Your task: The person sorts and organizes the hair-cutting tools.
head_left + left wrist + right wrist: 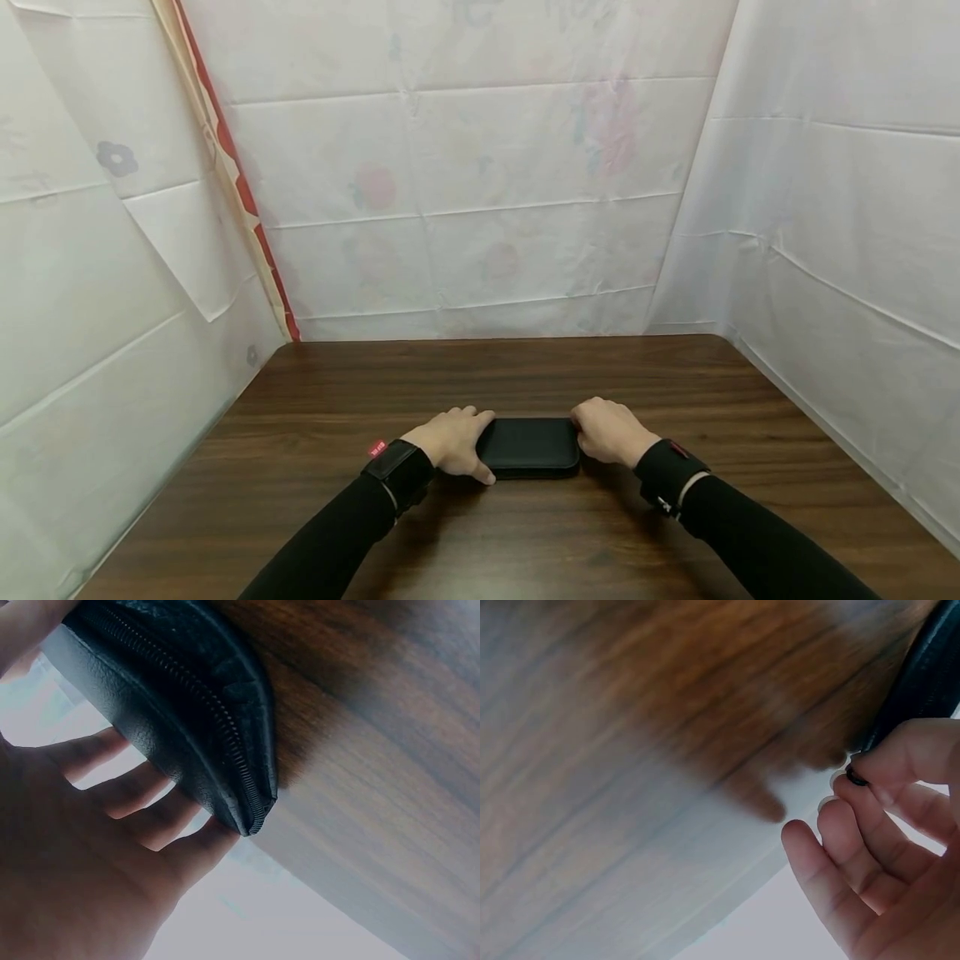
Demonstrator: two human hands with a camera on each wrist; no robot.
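One black zip pouch [529,446] is seen flat on tabletop [525,542], near edge, centre. L. hand [452,442] is curled round its left end; r. hand [611,431] is pinching the zip pull [856,778]. Judged soft, light, pliable; best held by ends. Two hands; white sheeting [480,183] behind.

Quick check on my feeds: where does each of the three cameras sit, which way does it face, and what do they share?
Head: worn high, facing forward and down at the table; both forearms, left hand and right hand at the black zipped case.
Left wrist: low by the palm, along the fingers holding the case's zipper edge.
Right wrist: low, past the fingers pinching a small dark piece at the case's end.
All share case and table.
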